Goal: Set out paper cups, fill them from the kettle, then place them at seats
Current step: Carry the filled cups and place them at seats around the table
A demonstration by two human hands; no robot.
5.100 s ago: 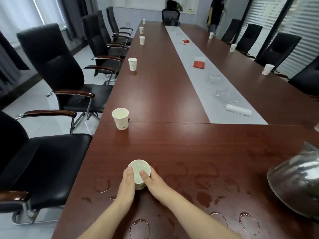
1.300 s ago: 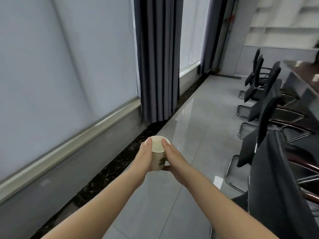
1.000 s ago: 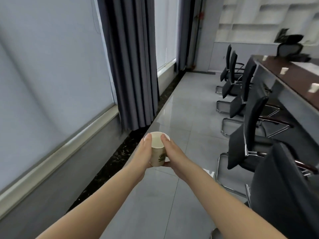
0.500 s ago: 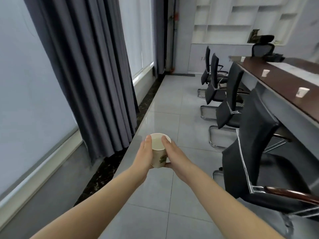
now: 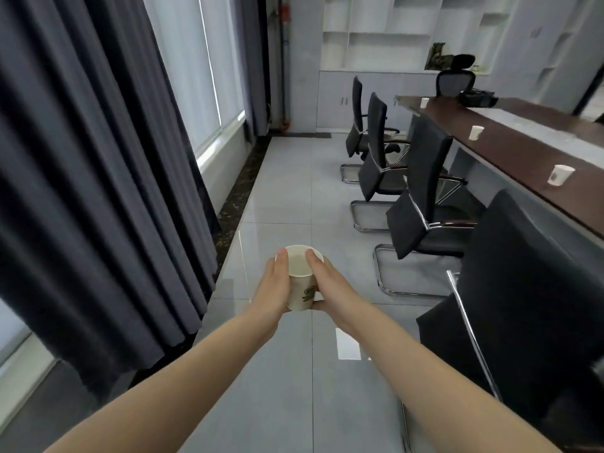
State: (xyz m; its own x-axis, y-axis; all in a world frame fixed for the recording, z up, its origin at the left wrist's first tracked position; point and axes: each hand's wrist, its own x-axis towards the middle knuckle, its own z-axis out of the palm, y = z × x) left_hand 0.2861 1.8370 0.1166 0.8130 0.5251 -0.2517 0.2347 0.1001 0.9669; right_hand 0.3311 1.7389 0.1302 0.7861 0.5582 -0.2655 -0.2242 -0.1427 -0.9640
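Both hands are together, clamped on one paper cup (image 5: 302,282) held upright out in front of the person, in the middle of the view and above the grey tiled floor (image 5: 294,191). The left hand (image 5: 274,282) wraps the cup's left side with its thumb up at the rim. The right hand (image 5: 330,286) grips the right side, its thumb also on the rim and its fingers curling under the base. A green print shows on the cup's near side; how full it is cannot be told.

A dark curtain (image 5: 98,158) hangs along the windows on the left. On the right runs a long brown table (image 5: 510,142) with a row of black chairs pushed up to it; the nearest chair (image 5: 523,305) is just right of the forearm, and the next chair (image 5: 421,197) stands farther along. Three white cups sit apart along the table's left edge: the near cup (image 5: 559,175), the middle cup (image 5: 475,132) and the far cup (image 5: 424,102). White shelves (image 5: 392,34) cover the far wall
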